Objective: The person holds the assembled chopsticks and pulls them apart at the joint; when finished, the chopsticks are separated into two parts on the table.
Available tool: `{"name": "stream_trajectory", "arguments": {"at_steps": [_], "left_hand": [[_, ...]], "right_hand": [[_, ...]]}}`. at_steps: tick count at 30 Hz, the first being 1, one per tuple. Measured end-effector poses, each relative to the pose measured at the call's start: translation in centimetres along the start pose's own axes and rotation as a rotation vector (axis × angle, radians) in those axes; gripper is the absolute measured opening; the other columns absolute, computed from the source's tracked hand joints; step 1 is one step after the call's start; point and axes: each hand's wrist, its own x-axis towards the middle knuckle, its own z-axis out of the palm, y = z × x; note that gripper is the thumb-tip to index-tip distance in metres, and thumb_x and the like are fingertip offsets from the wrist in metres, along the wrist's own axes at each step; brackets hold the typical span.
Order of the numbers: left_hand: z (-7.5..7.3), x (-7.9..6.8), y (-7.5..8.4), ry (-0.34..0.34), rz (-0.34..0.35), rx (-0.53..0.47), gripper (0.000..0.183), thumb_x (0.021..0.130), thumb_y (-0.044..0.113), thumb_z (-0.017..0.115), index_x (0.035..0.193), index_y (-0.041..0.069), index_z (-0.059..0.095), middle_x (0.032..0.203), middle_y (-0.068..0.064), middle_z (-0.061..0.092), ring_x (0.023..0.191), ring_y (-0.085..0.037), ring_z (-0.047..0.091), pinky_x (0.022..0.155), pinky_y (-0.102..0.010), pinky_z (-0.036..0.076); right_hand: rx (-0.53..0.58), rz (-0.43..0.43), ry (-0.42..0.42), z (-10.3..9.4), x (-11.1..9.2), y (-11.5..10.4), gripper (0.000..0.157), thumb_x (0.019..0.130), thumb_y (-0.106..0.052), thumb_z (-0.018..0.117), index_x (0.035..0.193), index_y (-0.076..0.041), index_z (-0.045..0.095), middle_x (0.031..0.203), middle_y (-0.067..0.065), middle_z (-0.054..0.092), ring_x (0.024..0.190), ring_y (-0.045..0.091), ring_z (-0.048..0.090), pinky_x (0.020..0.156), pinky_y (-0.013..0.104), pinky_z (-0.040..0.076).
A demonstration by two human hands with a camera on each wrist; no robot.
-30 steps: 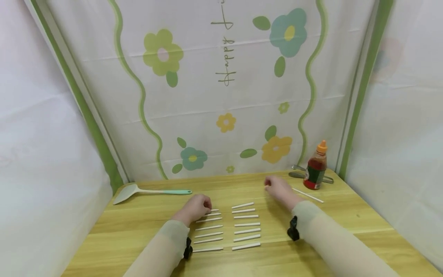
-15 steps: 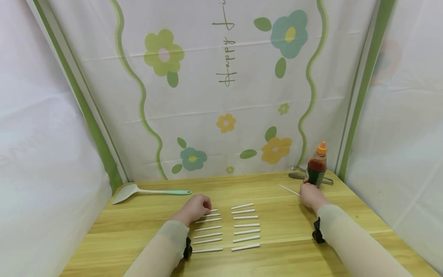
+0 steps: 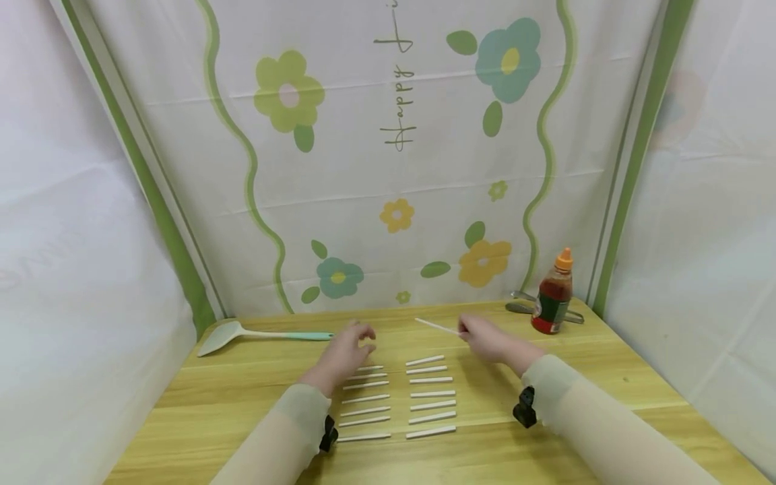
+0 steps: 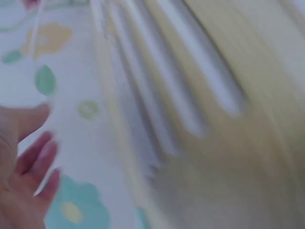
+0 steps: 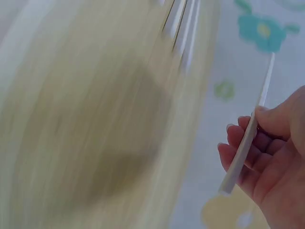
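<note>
My right hand point(image 3: 487, 339) pinches a thin white stick point(image 3: 438, 326) between thumb and fingers. In the right wrist view the stick point(image 5: 241, 151) slants across the fingers, its lower end sticking out past them. My left hand point(image 3: 344, 351) hovers over the far end of the left column of white sticks point(image 3: 366, 398), thumb and fingers apart and nothing between them. The left wrist view shows the same hand point(image 4: 28, 176) with its fingers parted, at the left side. A second column of white sticks point(image 3: 432, 393) lies to the right, the sticks roughly parallel.
A spatula point(image 3: 267, 335) with a mint-green handle end lies at the back left of the wooden table point(image 3: 606, 397). At the back right stands a red sauce bottle point(image 3: 553, 296) with an orange cap, metal tongs point(image 3: 519, 307) behind it. A flowered cloth point(image 3: 364, 162) hangs behind the table.
My right hand went right to the loose stick by the bottle, picked it up and brought it back left. My left hand has lifted off the far left stick and its fingers have spread.
</note>
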Motion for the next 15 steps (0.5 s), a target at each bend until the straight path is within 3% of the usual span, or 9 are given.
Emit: {"name": "stream_trajectory", "arguments": {"at_steps": [3,6,9,11,15], "left_hand": [[-0.6,0.2,2.3,0.159,0.144,0.079,0.018,0.088,0.01,0.076,0.102,0.012,0.064,0.11,-0.004,0.056,0.104,-0.029,0.056,0.089,-0.047,0.045],[-0.9,0.2,4.7,0.187,0.263,0.208,0.026,0.086,0.017,0.079,0.109,0.013,0.066,0.116,-0.005,0.058,0.109,-0.027,0.055,0.097,-0.049,0.039],[-1.0,-0.1,6.6,0.084,0.323,0.354,0.029,0.089,0.025,0.077,0.115,0.015,0.067,0.115,0.0,0.062,0.107,-0.021,0.058,0.099,-0.048,0.038],[-0.9,-0.5,7.3,-0.008,0.334,0.398,0.021,0.092,0.025,0.073,0.111,0.016,0.071,0.102,0.003,0.065,0.093,-0.016,0.061,0.092,-0.042,0.042],[-0.8,-1.3,7.7,-0.129,0.303,0.305,0.01,0.097,0.016,0.065,0.1,0.014,0.074,0.081,0.008,0.06,0.069,-0.007,0.054,0.07,-0.028,0.047]], "right_hand": [[0.002,-0.056,-0.035,0.8,0.3,-2.5,0.012,0.103,-0.002,0.049,0.092,-0.007,0.048,0.08,0.004,0.048,0.068,0.016,0.044,0.063,0.034,0.039],[0.007,-0.113,-0.056,1.5,0.4,-4.8,0.013,0.103,-0.002,0.049,0.092,-0.008,0.048,0.08,0.004,0.049,0.067,0.015,0.045,0.062,0.033,0.041],[0.013,-0.162,-0.076,2.0,0.2,-6.9,0.011,0.104,-0.004,0.048,0.094,-0.009,0.048,0.08,0.004,0.049,0.066,0.014,0.045,0.061,0.032,0.041],[0.013,-0.189,-0.091,2.2,-0.1,-8.0,0.009,0.104,-0.005,0.048,0.095,-0.009,0.048,0.081,0.003,0.049,0.067,0.013,0.044,0.061,0.032,0.041],[0.022,-0.23,-0.105,2.5,-1.0,-9.7,0.009,0.105,-0.009,0.048,0.097,-0.013,0.052,0.084,-0.002,0.053,0.067,0.011,0.046,0.063,0.031,0.043]]}}
